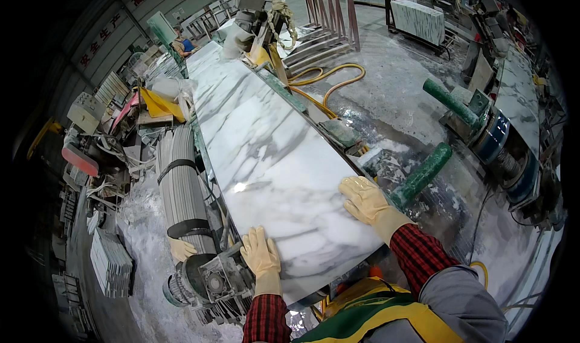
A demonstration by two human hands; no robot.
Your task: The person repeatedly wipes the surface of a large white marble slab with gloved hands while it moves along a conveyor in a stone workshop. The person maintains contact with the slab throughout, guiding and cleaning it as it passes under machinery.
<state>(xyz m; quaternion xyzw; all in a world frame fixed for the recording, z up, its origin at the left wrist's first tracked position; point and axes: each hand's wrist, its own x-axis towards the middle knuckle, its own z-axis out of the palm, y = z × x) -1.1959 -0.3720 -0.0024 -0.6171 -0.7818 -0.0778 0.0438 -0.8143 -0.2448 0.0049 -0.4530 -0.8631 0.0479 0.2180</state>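
The long, flat white stone slab with gray streaks (272,152) runs ahead and leftward from the cream-gloved left hand (261,255) and cream-gloved right hand (365,201), both open on its sides, right farther up

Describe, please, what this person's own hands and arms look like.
The left hand and right hand wear plain cream gloves with straight cuffs. Both sleeves are red-and-black checked; higher up on the right, a grey outer garment covers the checks.
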